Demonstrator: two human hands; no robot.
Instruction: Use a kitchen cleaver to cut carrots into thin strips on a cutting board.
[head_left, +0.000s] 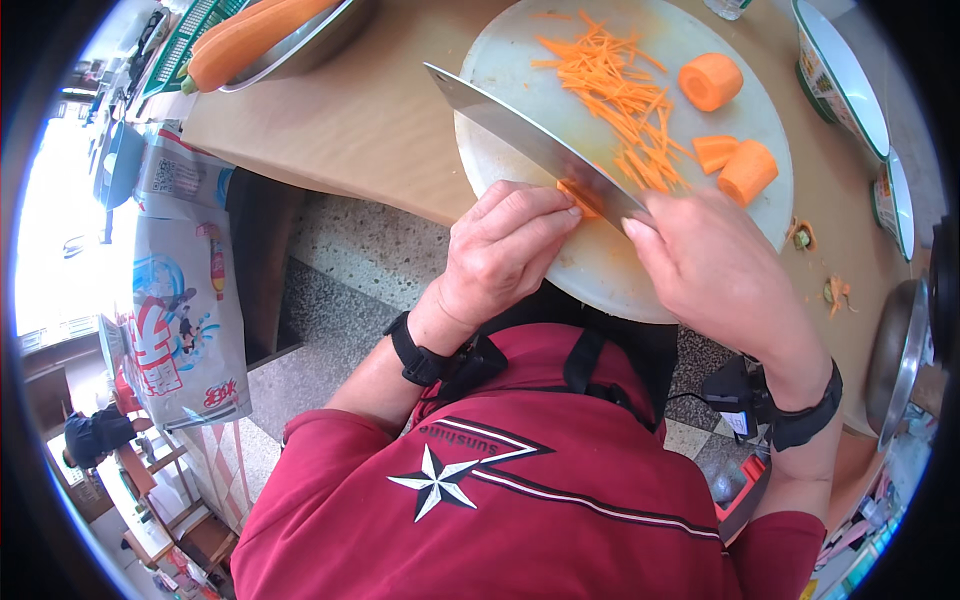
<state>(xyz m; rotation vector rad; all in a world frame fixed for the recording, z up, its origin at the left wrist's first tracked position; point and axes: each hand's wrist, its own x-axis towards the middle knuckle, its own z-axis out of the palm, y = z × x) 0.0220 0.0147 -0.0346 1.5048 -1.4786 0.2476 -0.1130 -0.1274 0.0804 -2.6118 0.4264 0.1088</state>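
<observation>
My right hand (712, 262) grips the handle of a wide-bladed cleaver (525, 139), its blade slanting up to the left over a round white cutting board (495, 150). Under the fingertips of my left hand (514, 251) lies a piece of carrot (577, 199), pressed to the board right beside the blade. Beyond the cleaver a heap of carrot shreds (611, 86) is spread out. To their right are a thick carrot chunk (710, 81), another chunk (748, 172) and a smaller cut piece (714, 153). The handle is mostly hidden by my right hand.
Whole carrots (251, 41) rest in a metal bowl (300, 49) at the upper left, near a green plastic basket (180, 56). Green-rimmed bowls (844, 75) and a metal pan (896, 360) line the right side. Carrot trimmings (836, 292) lie on the brown table covering (337, 142).
</observation>
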